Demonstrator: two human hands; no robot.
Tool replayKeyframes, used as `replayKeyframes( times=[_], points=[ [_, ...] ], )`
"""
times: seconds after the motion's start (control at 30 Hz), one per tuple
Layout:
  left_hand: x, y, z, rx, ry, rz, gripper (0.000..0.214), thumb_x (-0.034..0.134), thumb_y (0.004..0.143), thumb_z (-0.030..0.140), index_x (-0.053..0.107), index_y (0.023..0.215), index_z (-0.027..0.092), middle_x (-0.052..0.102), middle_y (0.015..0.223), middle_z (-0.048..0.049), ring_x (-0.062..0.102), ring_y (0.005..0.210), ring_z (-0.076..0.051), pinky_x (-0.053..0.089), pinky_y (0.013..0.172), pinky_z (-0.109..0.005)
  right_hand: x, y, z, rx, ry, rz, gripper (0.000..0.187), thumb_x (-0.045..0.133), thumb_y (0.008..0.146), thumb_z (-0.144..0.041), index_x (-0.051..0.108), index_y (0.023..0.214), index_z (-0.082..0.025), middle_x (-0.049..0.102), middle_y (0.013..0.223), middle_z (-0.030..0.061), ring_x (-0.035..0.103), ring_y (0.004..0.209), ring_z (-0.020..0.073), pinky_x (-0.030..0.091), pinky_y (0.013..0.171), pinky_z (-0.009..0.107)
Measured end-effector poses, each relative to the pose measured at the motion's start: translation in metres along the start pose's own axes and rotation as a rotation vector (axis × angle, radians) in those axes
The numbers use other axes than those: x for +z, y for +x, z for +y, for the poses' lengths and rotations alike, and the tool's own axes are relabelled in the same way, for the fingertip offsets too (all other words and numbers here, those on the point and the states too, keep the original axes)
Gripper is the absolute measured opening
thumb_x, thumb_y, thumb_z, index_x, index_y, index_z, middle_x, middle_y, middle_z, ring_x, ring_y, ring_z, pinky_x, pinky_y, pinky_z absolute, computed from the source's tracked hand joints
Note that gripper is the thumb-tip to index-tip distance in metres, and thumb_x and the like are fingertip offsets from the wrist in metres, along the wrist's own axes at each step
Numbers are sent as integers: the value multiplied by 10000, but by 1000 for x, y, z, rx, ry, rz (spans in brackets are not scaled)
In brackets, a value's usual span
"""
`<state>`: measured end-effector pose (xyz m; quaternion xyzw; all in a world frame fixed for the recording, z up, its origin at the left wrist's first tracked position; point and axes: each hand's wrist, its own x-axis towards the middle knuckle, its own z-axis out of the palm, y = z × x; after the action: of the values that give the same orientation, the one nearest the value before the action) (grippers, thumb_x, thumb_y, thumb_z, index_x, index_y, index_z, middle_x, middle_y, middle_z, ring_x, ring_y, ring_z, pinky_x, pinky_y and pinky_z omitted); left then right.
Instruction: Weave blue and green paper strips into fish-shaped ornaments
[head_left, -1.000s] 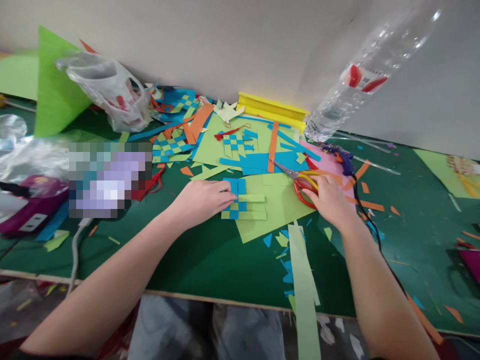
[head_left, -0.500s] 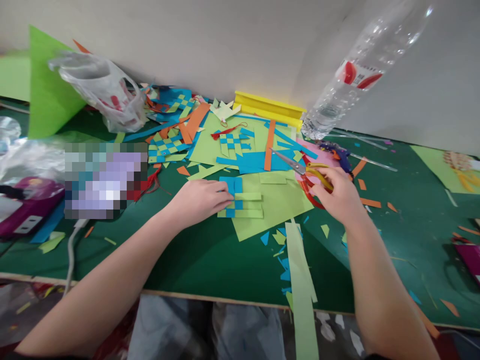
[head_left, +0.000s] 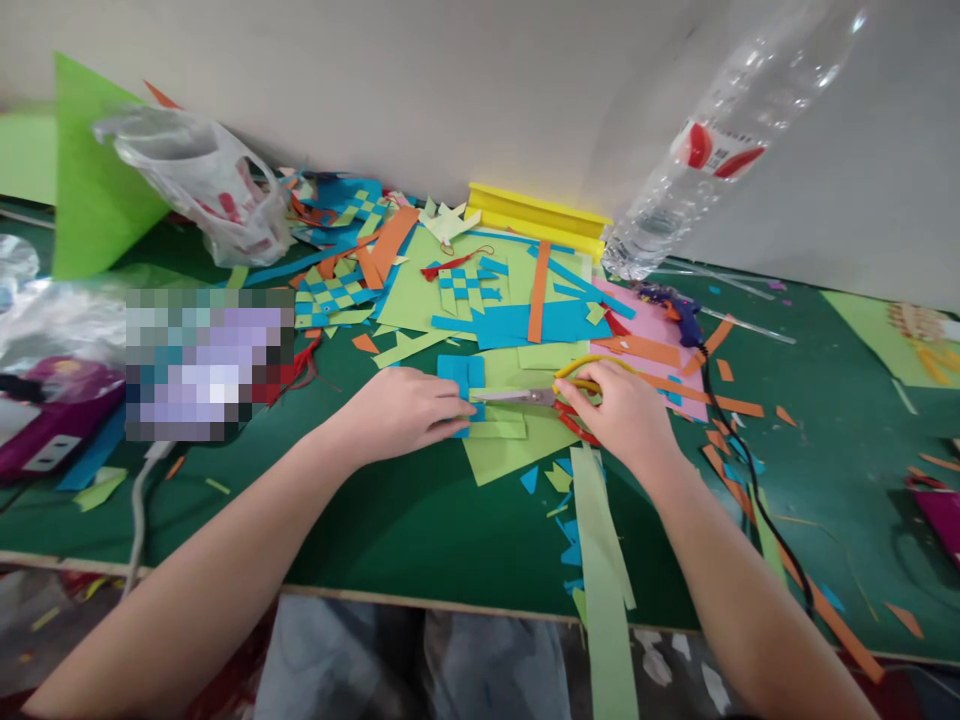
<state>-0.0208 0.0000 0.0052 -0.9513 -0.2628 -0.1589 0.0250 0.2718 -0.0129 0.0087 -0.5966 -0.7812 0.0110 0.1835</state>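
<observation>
My left hand (head_left: 405,412) rests closed on the left side of a small piece woven from blue and green paper strips (head_left: 450,370), its fingers pinching and pressing the strips. Fingers wrap the handles of the scissors (head_left: 529,397) in my right hand (head_left: 630,412); one handle is yellow, the other red. The blades reach left across the green strips, and the tips come close to my left fingertips. Whether they are cutting paper I cannot tell. Beneath lies a light green paper sheet (head_left: 495,465).
Blue paper (head_left: 555,325) and an orange strip (head_left: 537,290) lie behind. Woven paper fish (head_left: 465,285) are nearby. At the back stand a clear bottle (head_left: 652,225) and a yellow trough (head_left: 536,218). A dark-blue glue gun (head_left: 679,315) trails a black cord on the right.
My right hand has brought the scissors left and nearer, from over the blue paper to the woven piece. The glue gun and pink paper now show more. My left hand stays nearly still.
</observation>
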Motion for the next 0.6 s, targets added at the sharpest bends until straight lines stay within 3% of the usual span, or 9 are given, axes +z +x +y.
replayKeyframes(
  times=[0.6],
  points=[
    [5, -1, -2, -6, -3, -75, 288, 466, 962, 367, 721, 1042, 259, 714, 838, -1, 646, 657, -134, 413, 568, -269, -9, 0, 9, 23, -29, -24, 308, 550, 897, -489, 623, 789, -210, 681, 889, 67, 638, 831, 219, 440, 645, 325]
  ],
)
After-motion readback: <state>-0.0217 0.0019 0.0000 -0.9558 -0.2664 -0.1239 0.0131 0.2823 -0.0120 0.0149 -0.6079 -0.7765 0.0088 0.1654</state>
